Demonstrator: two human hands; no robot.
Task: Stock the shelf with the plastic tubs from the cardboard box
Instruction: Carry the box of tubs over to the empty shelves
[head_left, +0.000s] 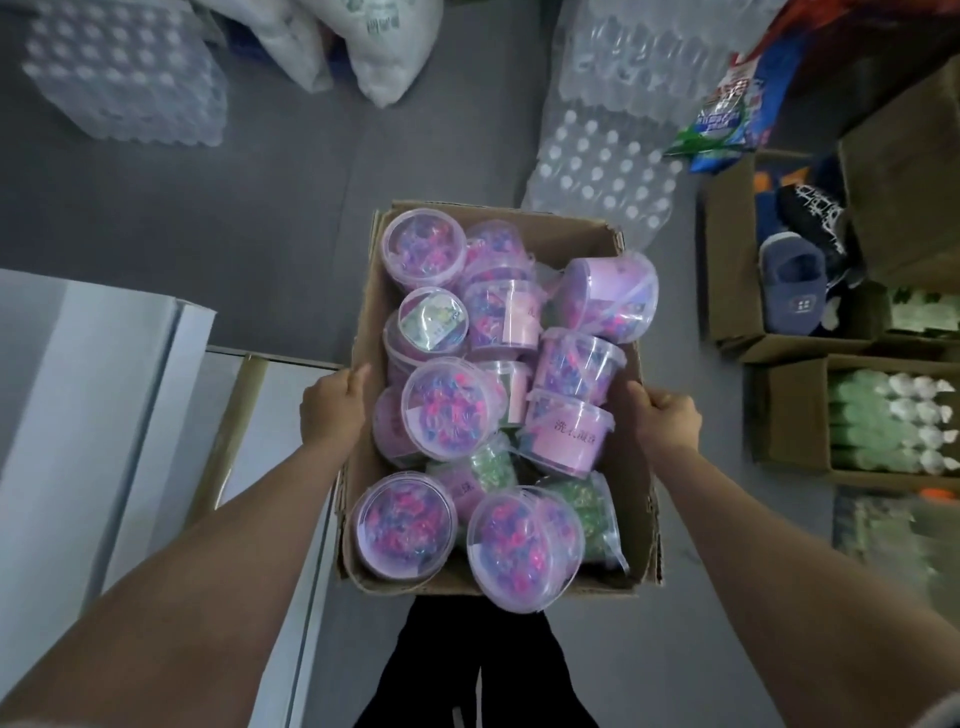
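At far left: a white cabinet (93, 395) is standing on the grey floor (291, 171); whether it is the shelf, I cannot tell.
Left hand (332, 402): is gripping the left wall of the cardboard box (631, 525), thumb hooked over the rim, fingers curled beneath, out of sight.
Box position: is being held between both hands, in front of the person, above the floor; long axis running away from the body.
Plastic tubs (431, 408): are lying jumbled inside the box, some lid-up, others tipped on their sides; one tub (608, 296) is leaning over the right rim, appearing likely to roll out.
Right hand (667, 415): is clamping the right wall, fingers wrapped over the edge.
Reach: both hands are sitting level at mid-length, neither nearer the tubs.
At right: open cartons (795, 410) of goods are standing on the floor.
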